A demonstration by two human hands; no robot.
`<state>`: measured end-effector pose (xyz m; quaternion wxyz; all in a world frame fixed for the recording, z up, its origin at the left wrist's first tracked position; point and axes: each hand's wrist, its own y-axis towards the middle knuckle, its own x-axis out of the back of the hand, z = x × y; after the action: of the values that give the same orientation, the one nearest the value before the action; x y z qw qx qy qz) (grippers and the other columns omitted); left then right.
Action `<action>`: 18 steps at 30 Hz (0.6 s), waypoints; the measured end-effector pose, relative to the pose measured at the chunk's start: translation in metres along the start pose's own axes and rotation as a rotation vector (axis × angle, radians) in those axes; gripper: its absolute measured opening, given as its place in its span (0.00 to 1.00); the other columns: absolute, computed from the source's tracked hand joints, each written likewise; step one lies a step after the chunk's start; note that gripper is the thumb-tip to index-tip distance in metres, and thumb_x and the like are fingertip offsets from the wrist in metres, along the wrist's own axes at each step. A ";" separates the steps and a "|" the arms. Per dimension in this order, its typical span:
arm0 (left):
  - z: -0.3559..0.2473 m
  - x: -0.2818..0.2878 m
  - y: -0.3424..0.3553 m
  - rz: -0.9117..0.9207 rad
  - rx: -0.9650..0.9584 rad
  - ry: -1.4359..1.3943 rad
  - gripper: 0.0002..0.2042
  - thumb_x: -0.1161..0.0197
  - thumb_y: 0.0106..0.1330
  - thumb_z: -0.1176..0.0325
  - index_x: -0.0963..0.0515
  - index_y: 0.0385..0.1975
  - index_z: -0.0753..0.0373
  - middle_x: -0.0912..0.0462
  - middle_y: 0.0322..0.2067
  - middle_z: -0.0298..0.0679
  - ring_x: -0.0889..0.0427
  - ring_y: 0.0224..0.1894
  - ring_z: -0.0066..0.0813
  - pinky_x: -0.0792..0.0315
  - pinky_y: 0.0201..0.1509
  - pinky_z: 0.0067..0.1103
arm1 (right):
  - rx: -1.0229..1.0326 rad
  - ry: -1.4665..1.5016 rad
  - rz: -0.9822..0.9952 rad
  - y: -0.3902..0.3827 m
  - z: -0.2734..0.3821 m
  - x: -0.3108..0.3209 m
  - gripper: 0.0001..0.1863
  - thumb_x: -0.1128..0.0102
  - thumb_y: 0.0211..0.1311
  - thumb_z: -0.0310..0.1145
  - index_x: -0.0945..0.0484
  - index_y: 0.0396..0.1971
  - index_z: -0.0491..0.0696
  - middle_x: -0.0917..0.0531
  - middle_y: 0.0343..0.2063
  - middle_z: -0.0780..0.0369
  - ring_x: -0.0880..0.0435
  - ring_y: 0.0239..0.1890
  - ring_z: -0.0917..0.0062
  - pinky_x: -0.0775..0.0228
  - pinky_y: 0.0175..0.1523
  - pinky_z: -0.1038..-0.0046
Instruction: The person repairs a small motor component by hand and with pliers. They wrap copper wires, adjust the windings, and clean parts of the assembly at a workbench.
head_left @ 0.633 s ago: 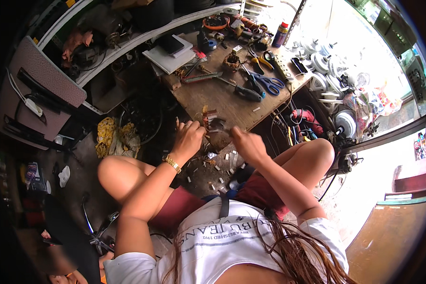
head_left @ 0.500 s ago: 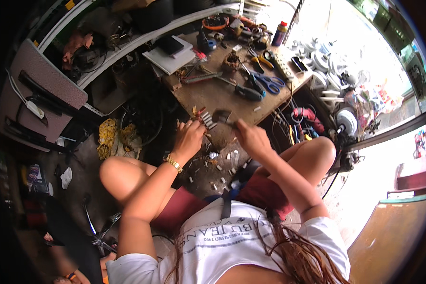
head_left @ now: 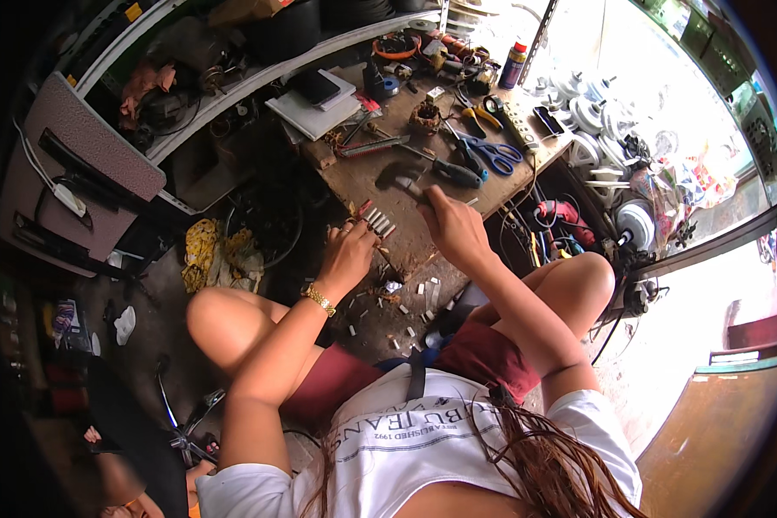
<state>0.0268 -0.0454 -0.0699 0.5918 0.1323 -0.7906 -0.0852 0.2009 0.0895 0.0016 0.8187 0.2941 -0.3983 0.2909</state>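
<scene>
My right hand (head_left: 455,226) grips a hammer (head_left: 405,181), its dark head raised above the corner of the wooden worktable (head_left: 354,181). Motion smears the hammer's head a little. At the table's near edge, my left hand (head_left: 350,257) is closed on a small piece with a row of short white cylinders (head_left: 379,222) and a reddish end. The fingers cover much of that piece, so I cannot tell its kind. Below the corner, small white bits (head_left: 410,331) lie scattered on the floor between my knees.
On the table are blue-handled scissors (head_left: 495,155), a screwdriver (head_left: 456,173), a hacksaw (head_left: 373,147), white books (head_left: 318,112) and a spray can (head_left: 514,66). White fan parts (head_left: 591,112) pile up at the right. An office chair (head_left: 104,155) stands at the left.
My right hand and the hammer have risen away from the white-cylinder piece, toward the middle of the table. My left hand keeps its hold, nearly unmoved.
</scene>
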 end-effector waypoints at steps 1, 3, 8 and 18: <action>0.001 0.001 0.000 0.000 -0.001 -0.018 0.05 0.38 0.54 0.75 0.23 0.30 0.58 0.25 0.34 0.36 0.26 0.43 0.39 0.37 0.49 0.36 | 0.047 0.054 -0.111 0.003 0.006 0.003 0.10 0.48 0.64 0.37 0.32 0.39 0.47 0.21 0.27 0.50 0.21 0.30 0.50 0.31 0.33 0.54; 0.003 0.003 0.002 -0.002 -0.011 -0.053 0.05 0.38 0.55 0.76 0.23 0.30 0.59 0.24 0.34 0.36 0.26 0.43 0.39 0.37 0.49 0.36 | 0.079 0.129 -0.262 0.005 0.008 -0.005 0.10 0.46 0.63 0.36 0.32 0.38 0.47 0.20 0.28 0.50 0.21 0.30 0.50 0.31 0.33 0.54; 0.019 -0.010 0.004 0.031 -0.073 -0.222 0.05 0.40 0.56 0.76 0.24 0.32 0.60 0.22 0.35 0.37 0.26 0.45 0.39 0.37 0.52 0.33 | -0.002 -0.094 0.165 -0.008 -0.030 -0.050 0.12 0.50 0.66 0.41 0.33 0.37 0.47 0.19 0.27 0.50 0.20 0.30 0.51 0.30 0.33 0.54; 0.032 -0.015 0.005 0.164 0.098 -0.547 0.05 0.43 0.60 0.76 0.25 0.36 0.64 0.23 0.37 0.45 0.25 0.47 0.45 0.32 0.53 0.30 | 0.129 0.135 -0.148 -0.011 -0.019 -0.030 0.11 0.48 0.64 0.39 0.34 0.38 0.48 0.20 0.26 0.50 0.21 0.29 0.50 0.31 0.31 0.55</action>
<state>-0.0005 -0.0371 -0.0912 0.3545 0.0686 -0.9320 -0.0313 0.2024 0.0885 -0.0354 0.8422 0.3545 -0.3001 0.2738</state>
